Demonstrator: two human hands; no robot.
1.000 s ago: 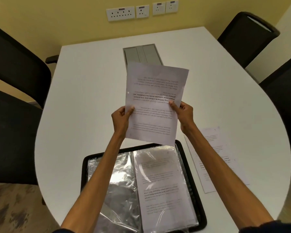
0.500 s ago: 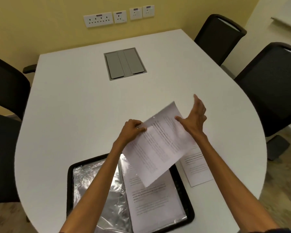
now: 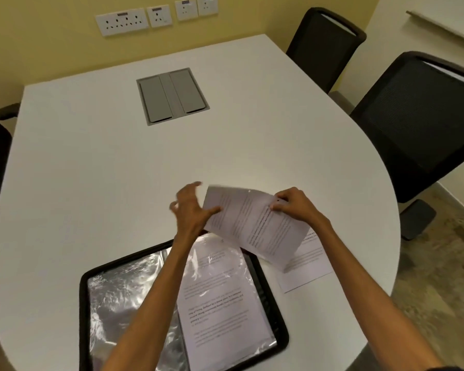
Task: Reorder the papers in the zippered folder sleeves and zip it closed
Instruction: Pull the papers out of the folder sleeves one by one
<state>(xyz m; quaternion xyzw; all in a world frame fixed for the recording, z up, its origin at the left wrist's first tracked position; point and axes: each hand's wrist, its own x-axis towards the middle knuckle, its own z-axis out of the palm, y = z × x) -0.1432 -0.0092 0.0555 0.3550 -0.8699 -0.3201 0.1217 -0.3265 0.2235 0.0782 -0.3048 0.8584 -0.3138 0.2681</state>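
Note:
A black zippered folder (image 3: 84, 290) lies open at the table's near edge, its clear plastic sleeves (image 3: 123, 298) shining. The right sleeve holds a printed page (image 3: 220, 298). Above the folder's far right corner a loose printed sheet (image 3: 255, 226) hangs tilted in the air. My right hand (image 3: 295, 206) pinches its far right edge. My left hand (image 3: 192, 207) is spread at the sheet's left edge, fingers straight and blurred, thumb touching the paper. Another printed sheet (image 3: 310, 266) lies flat on the table right of the folder, partly under the held one.
The white table (image 3: 118, 170) has a grey cable hatch (image 3: 172, 96) set in its far middle. Black office chairs stand at the right (image 3: 423, 121), the far right (image 3: 324, 46) and the left edge. Wall sockets (image 3: 122, 21) sit on the yellow wall.
The sheet came down from upright in front of me, turned and shifted right toward the loose sheet. My right hand now pinches it; my left hand has let go and spread open.

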